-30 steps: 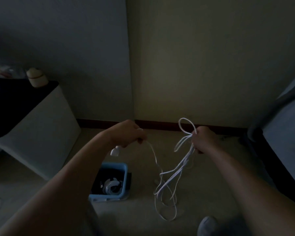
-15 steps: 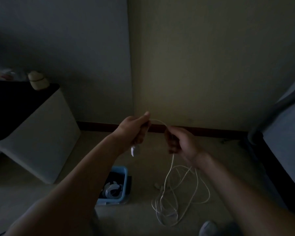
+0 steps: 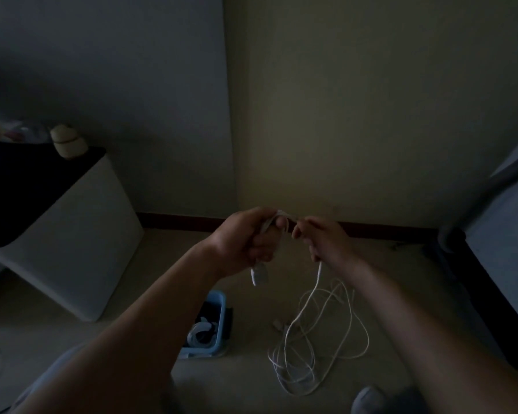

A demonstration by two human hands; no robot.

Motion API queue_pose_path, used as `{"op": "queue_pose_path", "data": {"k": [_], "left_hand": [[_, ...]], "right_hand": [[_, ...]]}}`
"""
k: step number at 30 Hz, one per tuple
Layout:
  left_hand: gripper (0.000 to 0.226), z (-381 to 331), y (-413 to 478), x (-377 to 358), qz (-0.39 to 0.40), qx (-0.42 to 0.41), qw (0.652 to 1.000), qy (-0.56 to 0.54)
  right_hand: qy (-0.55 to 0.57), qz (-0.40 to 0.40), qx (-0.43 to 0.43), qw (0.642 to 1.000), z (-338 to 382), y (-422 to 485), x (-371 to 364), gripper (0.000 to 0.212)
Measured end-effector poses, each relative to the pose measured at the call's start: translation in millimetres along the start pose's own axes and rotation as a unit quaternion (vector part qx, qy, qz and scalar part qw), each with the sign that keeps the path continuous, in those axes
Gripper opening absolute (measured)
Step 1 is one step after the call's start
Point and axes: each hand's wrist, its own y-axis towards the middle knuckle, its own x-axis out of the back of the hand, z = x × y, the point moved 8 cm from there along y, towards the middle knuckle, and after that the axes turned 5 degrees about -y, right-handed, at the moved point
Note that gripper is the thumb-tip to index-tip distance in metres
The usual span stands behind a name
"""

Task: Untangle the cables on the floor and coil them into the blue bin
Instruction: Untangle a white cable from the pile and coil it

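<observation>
A thin white cable point(image 3: 317, 339) hangs from my hands and lies in loose tangled loops on the beige floor. My left hand point(image 3: 245, 237) grips the cable near its end, and the white plug point(image 3: 259, 273) dangles just below that fist. My right hand point(image 3: 323, 237) pinches the same cable a short span to the right, the two hands almost touching. The blue bin point(image 3: 213, 333) stands on the floor under my left forearm, partly hidden by it, with a coiled white cable point(image 3: 202, 331) inside.
A white cabinet point(image 3: 72, 240) with a dark top stands at the left, a small pale jar point(image 3: 68, 140) on it. A dark-framed bed point(image 3: 497, 249) fills the right edge. The wall and dark red baseboard point(image 3: 386, 230) lie straight ahead. My foot point(image 3: 368, 398) shows at the bottom.
My hands have come close together at chest height. My right hand let the bundle of loops drop to the floor and now pinches a single strand near my left hand.
</observation>
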Motion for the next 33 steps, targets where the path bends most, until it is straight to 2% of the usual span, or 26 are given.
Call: {"op": "queue_pose_path", "data": {"k": [4,8,10,14,17,21,27,30,33], "left_hand": [[0.034,-5.4,-3.7,-5.7,-0.013,-0.036,0.997,-0.068],[0.036,-12.5,-3.2,11.8,-0.093,-0.089,0.982,-0.136],[0.038,-13.9,-3.3,20.9,-0.129,-0.11,0.972,-0.164],[0.038,-18.8,-4.7,27.2,-0.155,-0.132,0.962,-0.18],[0.042,-24.1,-6.7,34.2,-0.171,-0.143,0.956,-0.191],[0.044,-23.8,-6.5,39.4,-0.182,-0.155,0.956,-0.172],[0.045,-28.1,-7.6,45.6,-0.227,-0.183,0.946,-0.141],[0.05,-26.6,-5.5,48.6,-0.255,-0.176,0.947,-0.083],[0.054,-20.2,0.6,43.7,-0.256,-0.157,0.954,-0.018]], "right_hand": [[0.04,0.11,-0.04,0.992,-2.9,-13.5,-25.2,0.024],[0.048,0.096,-0.051,0.993,-1.4,-21.0,-34.8,0.007],[0.041,0.094,-0.03,0.994,1.3,-21.0,-36.9,0.01],[0.008,0.125,0.018,0.992,6.7,-22.8,-44.5,0.033],[0.001,0.139,0.018,0.99,6.4,-25.7,-48.7,0.032],[-0.02,0.131,0.026,0.991,10.4,-26.5,-47.9,0.014],[-0.018,0.164,-0.011,0.986,7.6,-30.7,-47.9,0.012],[-0.049,0.172,0.026,0.984,15.0,-33.8,-49.6,0.014],[-0.048,0.141,0.066,0.987,26.1,-32.8,-43.6,0.018]]}}
